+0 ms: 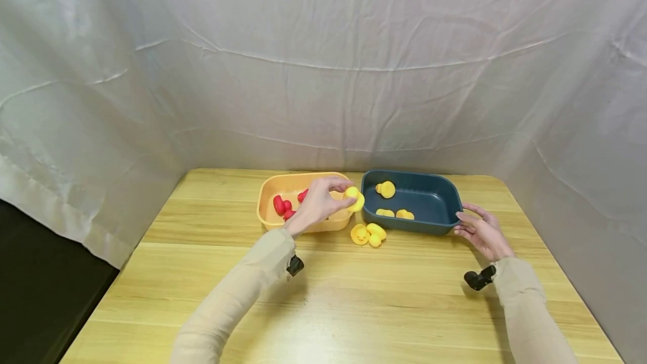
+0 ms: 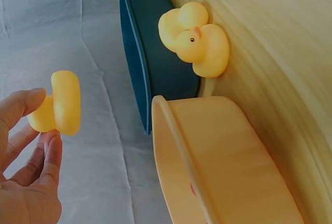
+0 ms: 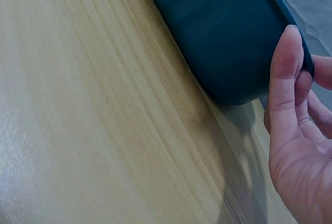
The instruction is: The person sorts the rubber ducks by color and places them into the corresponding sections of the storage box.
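Observation:
My left hand (image 1: 323, 202) pinches a yellow rubber duck (image 2: 66, 102) between thumb and fingers, raised over the right end of the orange bin (image 1: 303, 229). With thumb and fingers my right hand (image 1: 482, 231) grips the rim at the near right corner of the dark blue bin (image 3: 223, 37). Inside the blue bin lie several yellow ducks, one duck (image 1: 386, 189) toward the back left and others by the near wall, partly hidden. Two more yellow ducks (image 2: 207, 53) sit on the table in front of the gap between the bins.
Several red toys (image 1: 279, 205) lie in the orange bin, partly covered by my left hand. Both bins stand side by side at the back of the wooden table (image 1: 354, 302). A pale cloth (image 1: 323, 100) hangs close behind them and along the sides.

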A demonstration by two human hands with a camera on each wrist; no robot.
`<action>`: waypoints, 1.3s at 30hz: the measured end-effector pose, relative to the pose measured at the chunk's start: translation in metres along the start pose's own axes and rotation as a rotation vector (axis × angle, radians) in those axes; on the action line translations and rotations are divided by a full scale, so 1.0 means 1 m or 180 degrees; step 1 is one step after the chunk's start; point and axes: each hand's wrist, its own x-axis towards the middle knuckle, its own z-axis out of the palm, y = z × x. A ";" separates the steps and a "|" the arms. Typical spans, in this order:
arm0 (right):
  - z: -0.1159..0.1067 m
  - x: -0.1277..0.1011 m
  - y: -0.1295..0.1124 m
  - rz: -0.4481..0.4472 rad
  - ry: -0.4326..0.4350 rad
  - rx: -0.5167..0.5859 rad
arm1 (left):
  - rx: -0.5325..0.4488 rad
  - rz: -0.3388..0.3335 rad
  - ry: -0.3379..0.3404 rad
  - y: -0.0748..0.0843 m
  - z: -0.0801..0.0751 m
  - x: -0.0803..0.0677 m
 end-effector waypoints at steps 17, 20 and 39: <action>0.000 0.000 0.000 0.0043 0.0087 -0.0132 | -0.0155 -0.0149 0.0014 0.006 0.016 0.027; 0.000 0.001 0.001 0.0030 0.0075 -0.0140 | -0.0222 -0.0200 -0.0014 0.007 0.019 0.031; 0.002 -0.001 0.000 0.0036 0.0081 -0.0186 | -0.0273 -0.0380 0.0079 0.009 0.052 0.056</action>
